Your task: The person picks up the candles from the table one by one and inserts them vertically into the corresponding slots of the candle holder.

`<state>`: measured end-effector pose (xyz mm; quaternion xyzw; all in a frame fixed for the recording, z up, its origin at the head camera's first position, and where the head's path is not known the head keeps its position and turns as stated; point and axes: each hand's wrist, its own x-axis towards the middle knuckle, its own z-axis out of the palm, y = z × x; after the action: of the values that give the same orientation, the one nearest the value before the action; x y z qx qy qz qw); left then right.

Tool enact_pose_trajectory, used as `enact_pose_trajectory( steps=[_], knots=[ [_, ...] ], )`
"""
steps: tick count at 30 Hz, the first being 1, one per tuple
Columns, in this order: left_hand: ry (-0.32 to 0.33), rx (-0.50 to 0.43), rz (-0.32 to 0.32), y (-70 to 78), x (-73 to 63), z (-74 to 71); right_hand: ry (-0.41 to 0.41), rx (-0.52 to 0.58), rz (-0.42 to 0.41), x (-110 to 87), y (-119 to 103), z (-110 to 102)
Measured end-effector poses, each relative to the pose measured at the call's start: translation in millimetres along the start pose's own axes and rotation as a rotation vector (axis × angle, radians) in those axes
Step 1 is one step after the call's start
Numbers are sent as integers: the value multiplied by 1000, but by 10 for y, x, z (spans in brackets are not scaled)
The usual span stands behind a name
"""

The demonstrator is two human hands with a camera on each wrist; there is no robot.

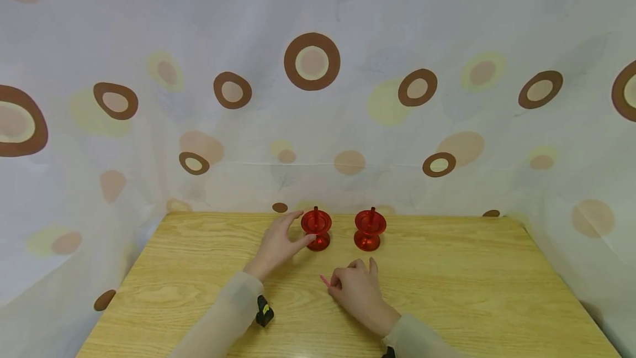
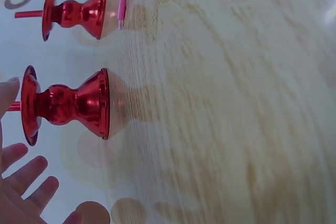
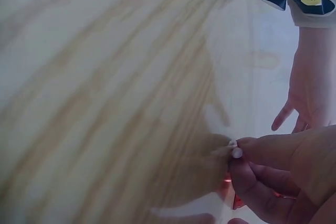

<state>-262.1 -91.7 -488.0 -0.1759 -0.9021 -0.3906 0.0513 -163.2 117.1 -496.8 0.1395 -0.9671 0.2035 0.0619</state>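
Observation:
Two shiny red candle holders stand upright on the table, each with a shallow dish on top and a thin red rod rising from it. My left hand [image 1: 280,243] is beside the left candle holder [image 1: 319,241], thumb and fingers spread around its dish side; whether they touch it I cannot tell. In the left wrist view the thumb is by that holder's rod. My right hand [image 1: 359,290] pinches a slim pink stick [image 1: 325,280] between thumb and forefinger, in front of the right candle holder [image 1: 369,240]. A pale narrow tip shows on the stick [image 2: 124,1] in the left wrist view.
The wooden table [image 1: 472,275] meets a patterned cloth [image 1: 318,126] just behind the holders, and the cloth hangs along both sides too. A dark band with a yellow label [image 1: 264,311] sits at the left sleeve.

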Motion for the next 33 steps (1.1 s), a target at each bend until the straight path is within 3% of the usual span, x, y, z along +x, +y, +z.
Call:
enact_pose_trajectory(
  steps=[5, 11, 27, 33],
  knots=[
    [3, -55, 18, -10, 32, 27, -13, -34, 1, 21, -10, 6],
    [3, -105, 11, -39, 57, 62, -9, 5, 2, 4, -24, -3],
    [-7, -118, 20, -37, 110, 109, 84, 36, -38, 18, 24, -78],
    [-14, -135, 13, -32, 124, 113, 110, 69, -16, 42, 50, -153]
  ],
)
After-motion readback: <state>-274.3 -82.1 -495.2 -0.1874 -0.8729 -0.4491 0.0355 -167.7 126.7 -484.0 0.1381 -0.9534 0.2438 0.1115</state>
